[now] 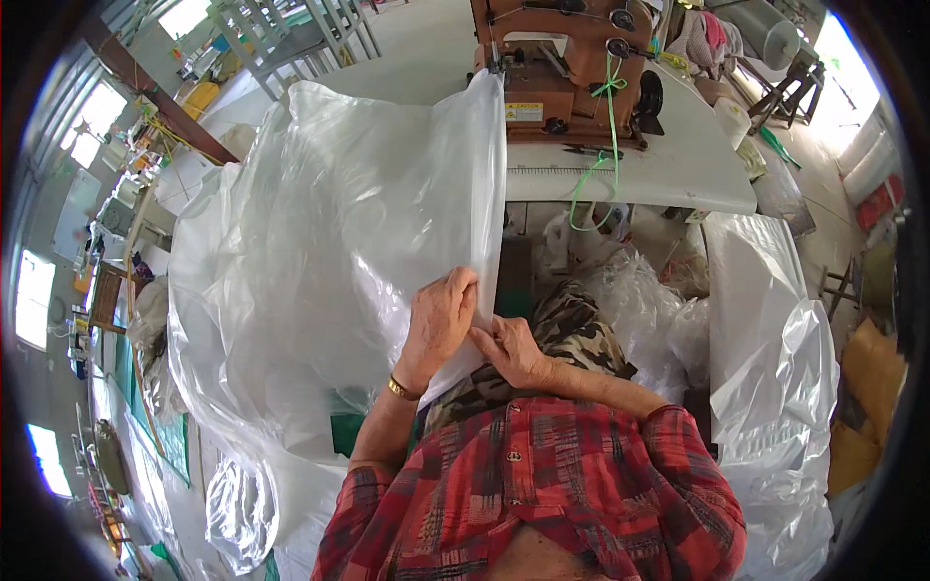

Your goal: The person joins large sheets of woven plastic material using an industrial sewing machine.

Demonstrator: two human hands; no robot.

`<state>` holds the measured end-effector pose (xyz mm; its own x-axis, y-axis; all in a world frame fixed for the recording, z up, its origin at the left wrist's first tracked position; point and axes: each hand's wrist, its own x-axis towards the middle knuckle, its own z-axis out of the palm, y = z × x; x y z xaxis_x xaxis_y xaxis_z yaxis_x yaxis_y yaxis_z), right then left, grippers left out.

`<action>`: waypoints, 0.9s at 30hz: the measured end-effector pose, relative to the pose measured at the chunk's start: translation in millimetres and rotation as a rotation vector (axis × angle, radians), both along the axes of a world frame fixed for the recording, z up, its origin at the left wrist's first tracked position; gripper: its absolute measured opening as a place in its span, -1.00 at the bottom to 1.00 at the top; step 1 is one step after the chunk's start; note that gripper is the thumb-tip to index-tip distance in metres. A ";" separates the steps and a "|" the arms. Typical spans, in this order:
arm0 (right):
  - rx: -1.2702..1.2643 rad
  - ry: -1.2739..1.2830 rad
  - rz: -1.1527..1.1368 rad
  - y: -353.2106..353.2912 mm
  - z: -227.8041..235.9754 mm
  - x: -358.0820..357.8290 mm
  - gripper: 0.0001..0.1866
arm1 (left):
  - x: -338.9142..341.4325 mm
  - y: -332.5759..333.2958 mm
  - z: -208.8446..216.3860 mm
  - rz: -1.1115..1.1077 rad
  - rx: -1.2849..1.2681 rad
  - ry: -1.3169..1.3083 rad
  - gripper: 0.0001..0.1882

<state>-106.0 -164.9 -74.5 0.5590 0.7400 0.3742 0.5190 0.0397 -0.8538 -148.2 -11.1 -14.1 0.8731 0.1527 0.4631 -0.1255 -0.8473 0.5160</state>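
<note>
A large sheet of clear, whitish plastic film (320,194) spreads over the left of the table and hangs down past its front edge. Its right edge is folded into a narrow strip that runs up to the needle area of a brown sewing machine (572,77). My left hand (441,315) is closed on this folded edge, fingers curled at the strip. Just below and to the right, my right hand (511,351) pinches the same edge near its lower end. The fingertips of both hands are partly hidden by the film and knuckles.
The machine stands on a pale table (659,179) with a ruler strip along the front. Green string (612,145) dangles from the machine. More plastic film (765,368) hangs at the right, and crumpled clear plastic (639,300) lies below the table. A grey metal rack (291,48) stands behind.
</note>
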 end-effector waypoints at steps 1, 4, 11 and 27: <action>0.003 0.073 -0.002 -1.4 1.9 -1.4 -0.75 | -0.9 -1.2 1.9 0.003 -0.009 0.004 -0.90; -0.049 0.265 0.020 -2.0 2.3 -4.8 -0.77 | -3.0 -5.6 5.9 0.060 -0.096 0.005 -0.85; 0.000 0.006 -0.014 1.0 -13.5 -3.2 -0.74 | 10.3 -11.9 -2.1 0.107 -0.179 0.056 -0.81; 0.075 -0.419 -0.023 0.6 -4.5 -2.8 -0.82 | -1.9 -15.0 -5.7 0.068 -0.028 -0.007 -0.91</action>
